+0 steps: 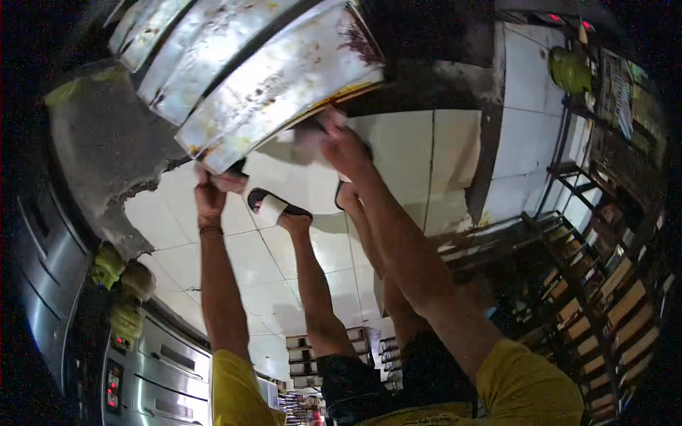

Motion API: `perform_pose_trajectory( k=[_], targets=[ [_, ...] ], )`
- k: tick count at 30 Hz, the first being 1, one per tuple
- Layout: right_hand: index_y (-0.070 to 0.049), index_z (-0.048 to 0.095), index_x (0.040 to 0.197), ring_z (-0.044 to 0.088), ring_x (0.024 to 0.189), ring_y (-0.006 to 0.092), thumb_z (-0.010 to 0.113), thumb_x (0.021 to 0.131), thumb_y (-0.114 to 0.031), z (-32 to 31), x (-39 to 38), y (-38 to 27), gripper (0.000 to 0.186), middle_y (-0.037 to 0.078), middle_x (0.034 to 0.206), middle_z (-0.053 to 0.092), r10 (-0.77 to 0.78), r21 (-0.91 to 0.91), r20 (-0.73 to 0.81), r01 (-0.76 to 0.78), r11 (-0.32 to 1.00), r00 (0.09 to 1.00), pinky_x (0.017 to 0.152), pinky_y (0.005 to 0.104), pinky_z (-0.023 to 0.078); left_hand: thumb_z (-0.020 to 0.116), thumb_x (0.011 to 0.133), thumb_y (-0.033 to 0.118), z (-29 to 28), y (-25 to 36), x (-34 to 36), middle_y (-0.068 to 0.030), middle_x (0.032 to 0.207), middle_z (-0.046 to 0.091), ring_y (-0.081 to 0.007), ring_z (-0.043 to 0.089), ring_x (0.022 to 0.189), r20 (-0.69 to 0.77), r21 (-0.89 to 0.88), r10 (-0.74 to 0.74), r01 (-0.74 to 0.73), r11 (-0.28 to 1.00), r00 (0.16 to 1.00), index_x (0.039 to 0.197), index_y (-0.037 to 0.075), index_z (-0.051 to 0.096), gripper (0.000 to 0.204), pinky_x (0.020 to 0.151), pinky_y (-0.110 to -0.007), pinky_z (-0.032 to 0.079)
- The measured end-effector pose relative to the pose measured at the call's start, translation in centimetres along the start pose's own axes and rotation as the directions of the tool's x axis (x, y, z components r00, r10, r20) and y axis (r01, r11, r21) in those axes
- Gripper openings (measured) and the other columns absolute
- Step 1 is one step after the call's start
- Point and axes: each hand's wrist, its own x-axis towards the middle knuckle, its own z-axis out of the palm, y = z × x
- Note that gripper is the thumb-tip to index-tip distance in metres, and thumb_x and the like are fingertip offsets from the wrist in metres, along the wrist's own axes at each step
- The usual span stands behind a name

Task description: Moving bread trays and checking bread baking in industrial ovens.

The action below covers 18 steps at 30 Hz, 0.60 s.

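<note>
A long, stained silver metal baking tin (pixel 284 89) is tilted across the top of the view, with its browned near edge toward me. My left hand (pixel 212 192) is closed at the tin's near left corner, with something dark and pale, perhaps a cloth pad, by the fingers. Farther right along the same edge, my right hand (pixel 344 145) is closed at the tin; motion smears its fingers. Beyond lie more silver tins (pixel 202 57) of the same shape, side by side with dark gaps between.
White floor tiles (pixel 234 248) with broken edges meet rough grey concrete (pixel 106 135). Steel ovens (pixel 170 355) with red displays line the left, green rounded cylinders (pixel 128 316) beside them. A dark rack (pixel 604 305) holding several trays stands right. My sandalled feet (pixel 280 209) are below the tins.
</note>
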Motion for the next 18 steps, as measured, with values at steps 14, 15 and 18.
perform_pose_trajectory(
  k=[14, 15, 18],
  targets=[
    [-0.009, 0.063, 0.113, 0.059, 0.092, 0.0122, 0.056, 0.092, -0.001, 4.8, 3.4, 6.6, 0.023, 0.002, 0.110, 0.066, 0.353, 0.988, -0.054, -0.001, 0.152, 0.934, 0.083, 0.0275, 0.044, 0.048, 0.101, 0.018, 6.2, 5.9, 5.0, -0.0109, 0.130, 0.058, -0.0227, 0.058, 0.115, 0.445, 0.005, -0.181, 0.199, 0.980, 0.877, 0.130, 0.001, 0.052, 0.034, 0.100, -0.037, 0.046],
    [-0.007, 0.063, 0.112, 0.059, 0.093, 0.0148, 0.057, 0.091, -0.002, 5.3, 3.0, 5.7, 0.023, 0.004, 0.109, 0.066, 0.349, 0.871, -0.069, -0.115, 0.478, 0.935, 0.083, 0.0296, 0.045, 0.048, 0.100, 0.015, 4.5, 6.7, 5.1, -0.0112, 0.128, 0.060, -0.0226, 0.059, 0.112, 0.347, 0.076, -0.163, 0.146, 0.986, 0.924, 0.127, -0.001, 0.054, 0.032, 0.099, -0.037, 0.047],
    [-0.002, 0.063, 0.109, 0.060, 0.098, 0.0225, 0.059, 0.087, -0.005, 5.9, 0.5, 4.4, 0.023, 0.011, 0.108, 0.066, 0.336, -0.070, -0.105, -0.343, 0.937, 0.936, 0.085, 0.0360, 0.045, 0.050, 0.096, 0.011, -0.3, 5.0, 4.4, -0.0128, 0.120, 0.063, -0.0228, 0.062, 0.105, 0.055, 0.308, -0.136, 0.113, 0.945, 0.989, 0.121, -0.002, 0.058, 0.029, 0.097, -0.037, 0.048]
  ],
)
